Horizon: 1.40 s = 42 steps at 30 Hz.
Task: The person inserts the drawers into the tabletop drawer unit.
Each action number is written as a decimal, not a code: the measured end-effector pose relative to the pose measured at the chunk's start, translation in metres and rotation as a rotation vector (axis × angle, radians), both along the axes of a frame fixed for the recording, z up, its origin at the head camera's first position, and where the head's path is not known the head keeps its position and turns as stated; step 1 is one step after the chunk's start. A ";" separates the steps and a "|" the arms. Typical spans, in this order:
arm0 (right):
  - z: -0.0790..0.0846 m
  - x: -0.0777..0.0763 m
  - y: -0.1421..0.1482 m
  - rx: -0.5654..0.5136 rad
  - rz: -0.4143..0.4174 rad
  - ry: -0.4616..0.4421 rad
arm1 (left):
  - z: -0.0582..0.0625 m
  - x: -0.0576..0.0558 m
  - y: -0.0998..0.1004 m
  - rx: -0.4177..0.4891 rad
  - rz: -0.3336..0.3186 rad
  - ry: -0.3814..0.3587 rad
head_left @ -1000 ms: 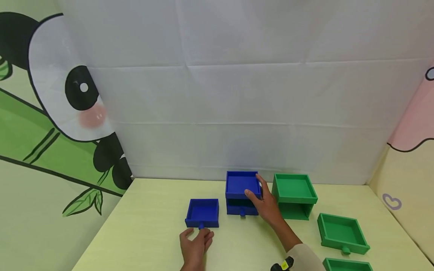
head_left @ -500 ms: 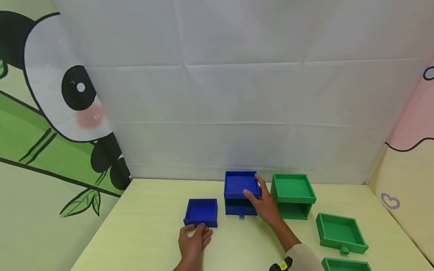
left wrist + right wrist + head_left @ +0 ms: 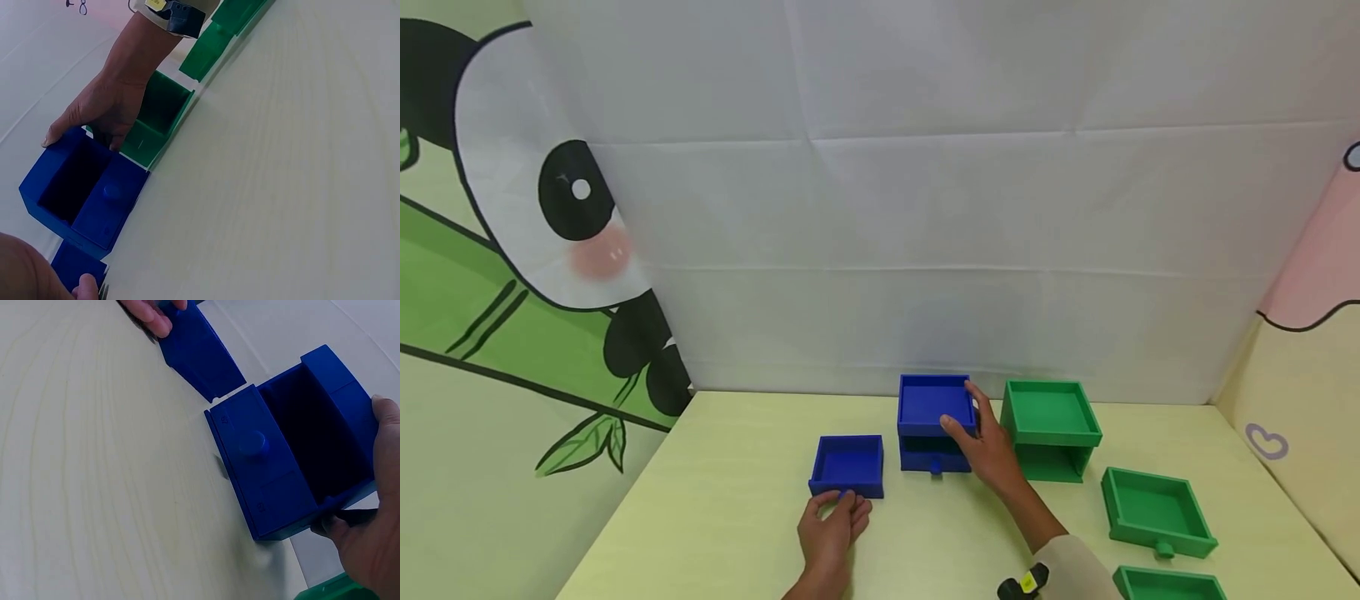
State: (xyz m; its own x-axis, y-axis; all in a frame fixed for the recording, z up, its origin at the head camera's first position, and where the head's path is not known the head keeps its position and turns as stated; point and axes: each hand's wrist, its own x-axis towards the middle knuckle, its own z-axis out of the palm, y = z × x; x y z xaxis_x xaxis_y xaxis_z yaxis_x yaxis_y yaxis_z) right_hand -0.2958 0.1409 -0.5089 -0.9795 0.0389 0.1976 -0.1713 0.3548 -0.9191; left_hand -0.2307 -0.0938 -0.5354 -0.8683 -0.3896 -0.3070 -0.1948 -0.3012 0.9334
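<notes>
A small blue drawer (image 3: 847, 463) lies on the table, front toward me. My left hand (image 3: 831, 537) pinches the round knob (image 3: 844, 494) on its front between thumb and fingers. To its right stands a blue two-tier drawer cabinet (image 3: 934, 403), its upper slot a dark opening above a lower drawer (image 3: 247, 459) that is pushed in. Gripping the cabinet's right side is my right hand (image 3: 991, 454), thumb over the top front edge and fingers along the side. In the right wrist view, the loose drawer (image 3: 199, 353) sits just beside the cabinet's left end.
A green cabinet (image 3: 1051, 417) with an open front stands right of the blue one. Two green drawers lie in front of it, one (image 3: 1161, 508) whole in view, the other (image 3: 1168, 583) cut by the lower edge. A white cloth (image 3: 865, 208) hangs behind the table.
My left hand has moved up a little, and its thumb and fingers have come together on the blue drawer's knob. The right hand keeps its grip on the blue cabinet.
</notes>
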 end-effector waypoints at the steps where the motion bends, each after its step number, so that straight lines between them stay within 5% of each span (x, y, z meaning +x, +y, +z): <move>1: 0.000 0.000 0.000 -0.002 0.001 -0.002 | 0.000 0.000 -0.001 0.005 -0.003 -0.006; 42: -0.001 0.000 0.001 -0.009 0.015 0.010 | 0.001 0.003 0.001 0.085 0.012 0.016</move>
